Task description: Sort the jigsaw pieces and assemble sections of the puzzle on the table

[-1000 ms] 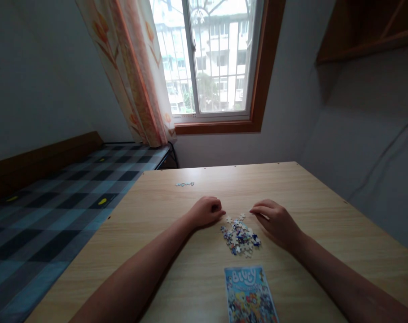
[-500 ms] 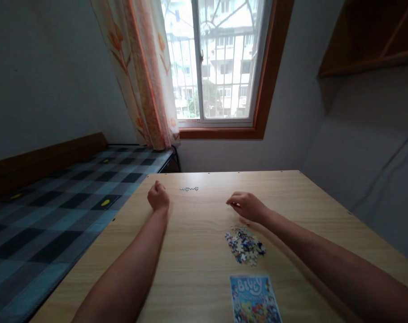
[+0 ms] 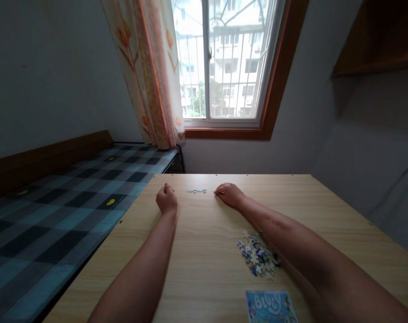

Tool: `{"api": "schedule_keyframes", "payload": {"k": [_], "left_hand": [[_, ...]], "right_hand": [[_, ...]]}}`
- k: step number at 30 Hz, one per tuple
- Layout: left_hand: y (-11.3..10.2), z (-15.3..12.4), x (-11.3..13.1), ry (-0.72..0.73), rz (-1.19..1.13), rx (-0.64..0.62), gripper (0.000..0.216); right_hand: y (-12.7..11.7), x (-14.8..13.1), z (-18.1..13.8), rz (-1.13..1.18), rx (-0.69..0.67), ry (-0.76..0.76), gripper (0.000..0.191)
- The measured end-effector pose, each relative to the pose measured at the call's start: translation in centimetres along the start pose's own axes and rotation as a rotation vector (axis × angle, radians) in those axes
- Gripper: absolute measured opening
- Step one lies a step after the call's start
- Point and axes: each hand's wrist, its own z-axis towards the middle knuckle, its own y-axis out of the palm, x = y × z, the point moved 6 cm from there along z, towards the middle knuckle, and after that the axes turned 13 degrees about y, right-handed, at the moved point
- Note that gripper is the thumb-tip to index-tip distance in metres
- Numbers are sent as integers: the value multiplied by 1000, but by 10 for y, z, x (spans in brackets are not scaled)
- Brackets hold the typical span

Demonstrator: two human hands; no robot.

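Observation:
A short joined strip of jigsaw puzzle pieces [image 3: 196, 191] lies near the far edge of the table. Just right of it is my right hand [image 3: 229, 194], fingers pinched on a small puzzle piece [image 3: 215, 193] that barely shows at the tips. My left hand [image 3: 166, 198] rests as a fist on the tabletop, left of the strip, with nothing visible in it. Nearer me, partly under my right forearm, spreads a heap of loose puzzle pieces [image 3: 257, 255]. Below the heap a blue picture card marked "Bluey" [image 3: 271, 305] is cut off by the frame.
The wooden table [image 3: 197, 242] fills the middle. Along its left side stands a bed with a checked cover [image 3: 72, 193]. Behind are a window [image 3: 224, 67] and a flowered curtain [image 3: 150, 76]; a wooden shelf [image 3: 375, 63] hangs at upper right.
My right hand has moved left and away from me, from beyond the loose heap to beside the joined strip. My left hand stays a fist in its place. The whole view has shifted slightly.

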Motion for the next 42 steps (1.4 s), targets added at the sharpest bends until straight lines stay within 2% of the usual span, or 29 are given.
{"api": "schedule_keyframes", "payload": {"k": [5,8,13,24,42], "left_hand": [[2,-1,2,6,23,-32,39],[3,-2,2,0,38,-37,39],[5,-3,4,-2,40,-48,39],[6,-3,3,-5,32,-67,38],[7,-3,3,12,12,-64,39]], "right_hand": [[-4,12,1,12,74,54,23],[-4,17,0,22,71,68,20],[2,18,2,41,58,73,19],[15,8,30,60,57,154,13],[23,17,27,175,113,183,10]]}}
